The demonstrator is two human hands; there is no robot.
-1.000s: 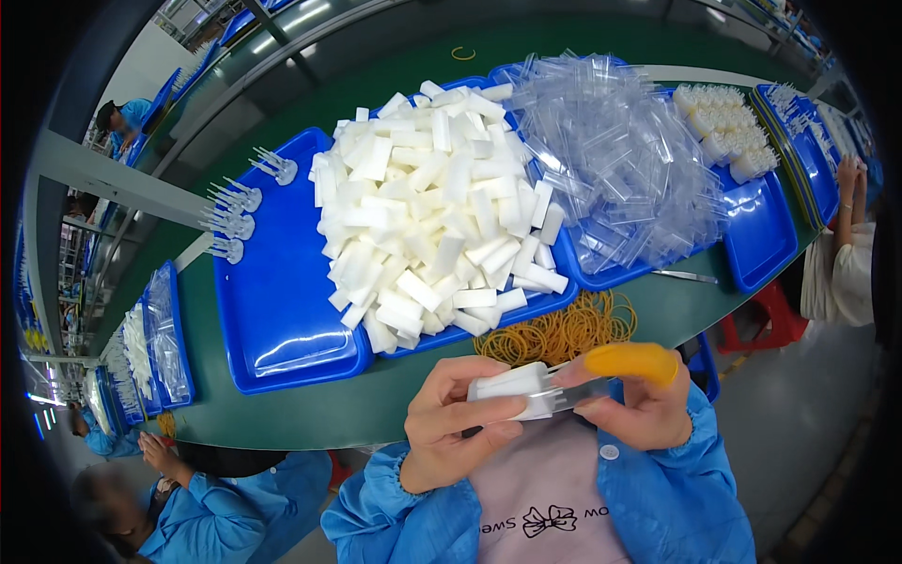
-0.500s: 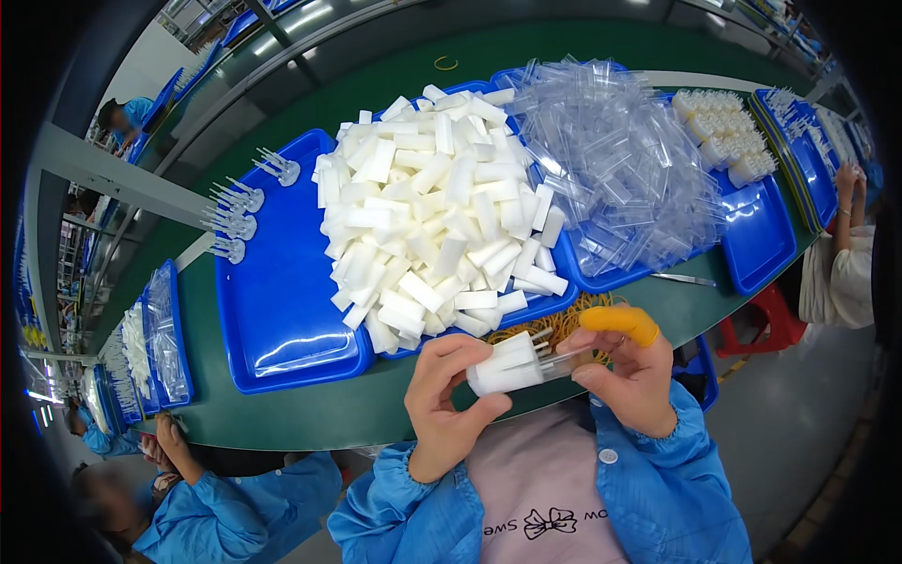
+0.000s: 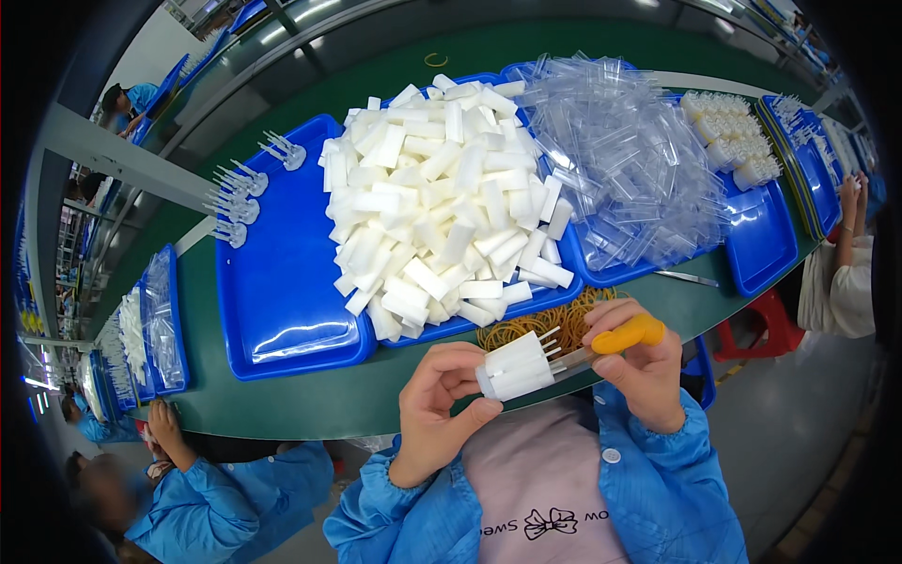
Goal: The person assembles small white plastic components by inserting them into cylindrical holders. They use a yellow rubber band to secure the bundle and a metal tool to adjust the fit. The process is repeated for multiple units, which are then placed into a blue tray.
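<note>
My left hand (image 3: 434,402) is closed round a bundle of white foam pieces (image 3: 519,366) on a pale round base, tilted above the table's near edge. Several thin white prongs stick out of its right end. Between the thumb and fingers of my right hand (image 3: 650,378) is a clear plastic sleeve (image 3: 575,360), whose left end meets the bundle among the prongs. A yellow finger cot (image 3: 631,333) covers one right finger. How far the sleeve reaches into the foam is hidden.
A heap of white foam blocks (image 3: 442,197) fills the middle blue tray. Clear plastic sleeves (image 3: 625,160) pile up right of it. Pronged white parts (image 3: 235,205) stand at the left blue tray (image 3: 296,310). Rubber bands (image 3: 536,324), tweezers (image 3: 688,278) and co-workers (image 3: 221,508) are nearby.
The foam bundle has shifted slightly right and turned, so more prongs show. My right fingers have closed in on the sleeve, and the yellow-covered finger has bent. The view has shifted a little.
</note>
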